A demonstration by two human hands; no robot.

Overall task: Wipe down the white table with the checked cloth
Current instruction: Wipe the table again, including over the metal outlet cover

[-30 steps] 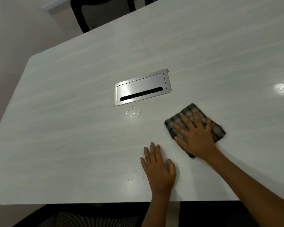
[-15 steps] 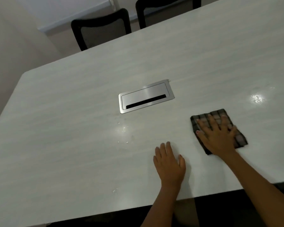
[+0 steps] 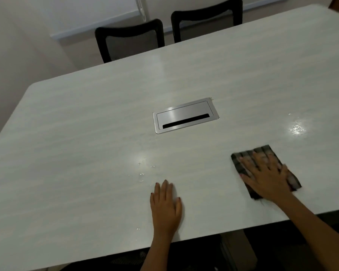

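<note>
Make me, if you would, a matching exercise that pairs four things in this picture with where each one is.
Things:
1. checked cloth
2. left hand
3. silver cable hatch
4. black chairs

Places:
A. set into the middle of the white table
B. beyond the table's far edge
C. flat on the bare tabletop by the near edge
D. under the spread fingers of the right hand

Pairs: 1-D, 2-C, 3-A, 4-B

Checked cloth [image 3: 243, 160] folded, flat; white table [image 3: 86, 133] wet-spotted
</note>
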